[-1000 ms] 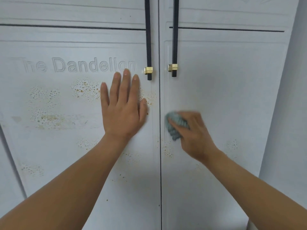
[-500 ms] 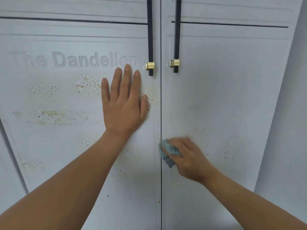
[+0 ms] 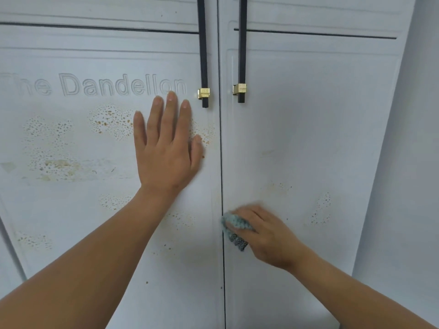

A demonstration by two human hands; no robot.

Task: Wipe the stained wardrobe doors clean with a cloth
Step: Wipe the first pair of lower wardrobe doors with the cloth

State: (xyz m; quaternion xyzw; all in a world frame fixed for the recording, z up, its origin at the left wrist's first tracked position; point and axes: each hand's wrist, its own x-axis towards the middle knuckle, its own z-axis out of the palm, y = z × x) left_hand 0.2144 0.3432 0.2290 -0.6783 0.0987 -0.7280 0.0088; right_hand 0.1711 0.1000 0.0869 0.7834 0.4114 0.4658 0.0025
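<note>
The left hand (image 3: 166, 150) lies flat on the left wardrobe door (image 3: 71, 210), fingers straight and close together. Its palm presses near the door's inner edge, and its fingertips reach the embossed outline lettering (image 3: 118, 87).

The right hand (image 3: 268, 236) is curled around a bunched cloth (image 3: 234, 227) and pins it against the right wardrobe door (image 3: 320, 127). The cloth sits low on the panel at the door's inner edge, with its tip touching the dark seam (image 3: 222, 162) between the doors. It is teal-grey with a nubbly, knitted texture and a darker chequered strip at its lower end.

Both doors are pale, smooth and matte, with shallow moulded frames and a thin dark groove across the top. Speckled yellow-brown stains (image 3: 111, 122) spread in dotted patches over the left door. Fainter specks (image 3: 322, 207) mark the right door, to the right of the cloth.

Two slim black ribbed handles (image 3: 203, 67) hang vertically on either side of the seam, each with a ribbed gold clip (image 3: 203, 93) near its lower end.
</note>
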